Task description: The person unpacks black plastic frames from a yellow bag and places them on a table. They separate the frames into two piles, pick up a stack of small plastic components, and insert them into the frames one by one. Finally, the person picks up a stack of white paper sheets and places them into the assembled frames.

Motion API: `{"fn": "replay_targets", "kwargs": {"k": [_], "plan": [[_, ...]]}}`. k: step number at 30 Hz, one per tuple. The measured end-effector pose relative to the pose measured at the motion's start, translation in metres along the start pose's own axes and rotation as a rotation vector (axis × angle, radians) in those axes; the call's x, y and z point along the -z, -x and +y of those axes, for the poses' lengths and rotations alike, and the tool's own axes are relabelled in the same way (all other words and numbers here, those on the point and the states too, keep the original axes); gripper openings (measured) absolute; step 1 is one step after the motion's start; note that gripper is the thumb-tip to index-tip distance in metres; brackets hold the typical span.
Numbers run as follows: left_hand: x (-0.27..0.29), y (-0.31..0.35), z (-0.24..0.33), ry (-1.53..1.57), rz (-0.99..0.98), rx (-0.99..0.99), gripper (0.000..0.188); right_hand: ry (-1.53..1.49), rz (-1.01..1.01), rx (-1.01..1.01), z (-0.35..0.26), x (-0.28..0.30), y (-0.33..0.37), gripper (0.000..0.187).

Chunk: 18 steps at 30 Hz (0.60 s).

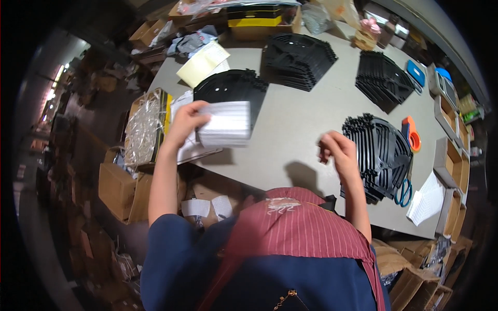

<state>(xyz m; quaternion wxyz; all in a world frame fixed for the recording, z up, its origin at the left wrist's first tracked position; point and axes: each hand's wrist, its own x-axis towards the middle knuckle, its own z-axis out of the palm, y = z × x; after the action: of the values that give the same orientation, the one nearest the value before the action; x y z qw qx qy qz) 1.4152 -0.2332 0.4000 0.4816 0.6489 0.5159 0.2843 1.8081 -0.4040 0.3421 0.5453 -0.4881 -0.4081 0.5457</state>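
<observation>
My left hand (183,122) grips a white block of paper sheets (227,123) by its left edge. Beneath and behind the paper lies a fan-shaped stack of black plastic parts (228,83), which it partly hides. Over the tabletop, my right hand (340,150) is closed with its fingers curled in; whether anything small is in them I cannot make out. Just right of that hand stands a bigger stack of black slotted parts (383,155). Its shadow falls on the table to the left.
Two more black stacks (298,59) (383,78) sit at the far side of the grey table (285,140). At the right are an orange tape dispenser (412,133), blue-handled scissors (403,193) and cardboard trays (450,163). Left, a plastic-covered box (148,124) adjoins the table; cartons (118,189) stand below.
</observation>
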Motion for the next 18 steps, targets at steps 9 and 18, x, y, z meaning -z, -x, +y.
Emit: {"fn": "replay_targets", "kwargs": {"k": [9, 18], "plan": [[0.131, -0.006, -0.166, -0.233, 0.517, 0.362, 0.023, 0.02, 0.555, -0.115, 0.011, 0.094, 0.092, 0.02], [0.053, -0.044, -0.165, -0.995, 0.527, 0.307, 0.048, 0.071, 0.943, 0.235, -0.015, 0.192, 0.144, 0.042]]}}
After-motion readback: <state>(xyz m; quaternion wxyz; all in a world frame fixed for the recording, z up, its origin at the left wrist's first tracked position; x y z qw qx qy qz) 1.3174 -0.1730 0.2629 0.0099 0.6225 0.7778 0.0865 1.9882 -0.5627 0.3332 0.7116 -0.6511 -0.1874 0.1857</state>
